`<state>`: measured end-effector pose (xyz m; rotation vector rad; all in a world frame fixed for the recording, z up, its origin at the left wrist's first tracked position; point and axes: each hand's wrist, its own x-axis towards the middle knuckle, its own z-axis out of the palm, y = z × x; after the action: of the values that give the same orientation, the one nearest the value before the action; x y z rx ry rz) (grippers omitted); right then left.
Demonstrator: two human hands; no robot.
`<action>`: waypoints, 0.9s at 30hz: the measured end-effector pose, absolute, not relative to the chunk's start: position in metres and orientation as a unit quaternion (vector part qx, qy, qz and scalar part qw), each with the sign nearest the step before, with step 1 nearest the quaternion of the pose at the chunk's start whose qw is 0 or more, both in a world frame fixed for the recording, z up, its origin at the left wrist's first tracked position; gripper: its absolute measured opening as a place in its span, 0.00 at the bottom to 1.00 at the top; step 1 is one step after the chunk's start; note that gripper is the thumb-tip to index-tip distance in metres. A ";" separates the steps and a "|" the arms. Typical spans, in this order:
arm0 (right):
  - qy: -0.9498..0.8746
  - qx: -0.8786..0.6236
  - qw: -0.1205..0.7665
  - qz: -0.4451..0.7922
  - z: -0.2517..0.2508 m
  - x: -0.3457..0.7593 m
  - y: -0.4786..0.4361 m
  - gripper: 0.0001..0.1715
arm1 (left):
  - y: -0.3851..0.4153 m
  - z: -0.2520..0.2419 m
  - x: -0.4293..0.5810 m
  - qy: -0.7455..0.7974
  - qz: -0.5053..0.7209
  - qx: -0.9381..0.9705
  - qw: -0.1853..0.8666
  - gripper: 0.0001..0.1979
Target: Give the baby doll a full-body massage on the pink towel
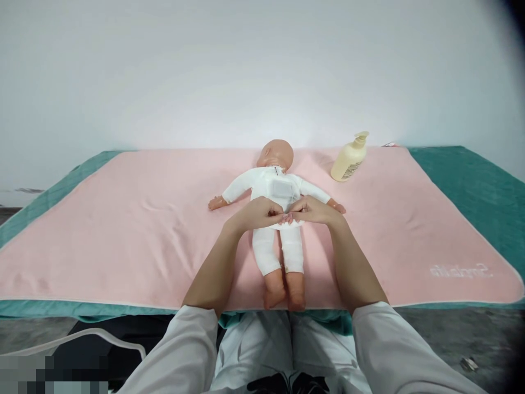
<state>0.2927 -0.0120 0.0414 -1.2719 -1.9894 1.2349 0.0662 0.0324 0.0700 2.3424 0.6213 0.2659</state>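
Note:
A baby doll (283,190) in a white suit lies on its back on a pink sheet, its head turned to the left and its arms spread. Over its lower belly, my left hand (262,212) and my right hand (309,210) meet, fingers curled in and fingertips together. Both hands are closed; whether any cloth or small thing is pinched between the fingers is hidden. A pale rectangular patch shows on the doll's chest, just above my hands. The doll's bare feet point toward me near the table's front edge.
A cream pump bottle (348,160) stands to the right of the doll's head. The pink sheet (123,241) lies over a green cover (471,169). A white wall rises behind the table. At lower left, a pale tube (82,334) curves above a black object.

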 end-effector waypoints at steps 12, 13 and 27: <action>-0.711 -0.430 0.276 0.484 0.041 0.296 -0.010 0.18 | 0.033 0.069 0.066 0.239 0.148 0.890 0.360 0.19; -0.707 -0.428 0.282 0.487 0.041 0.297 -0.010 0.18 | 0.033 0.070 0.066 0.237 0.171 0.886 0.359 0.19; -0.712 -0.446 0.378 0.388 0.037 0.297 -0.010 0.27 | 0.040 0.063 0.066 0.234 0.253 0.889 0.300 0.16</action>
<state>0.2970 -0.0097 0.0372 -1.1399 -1.8200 0.9924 0.0659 0.0396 0.0626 2.3614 0.6214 0.6725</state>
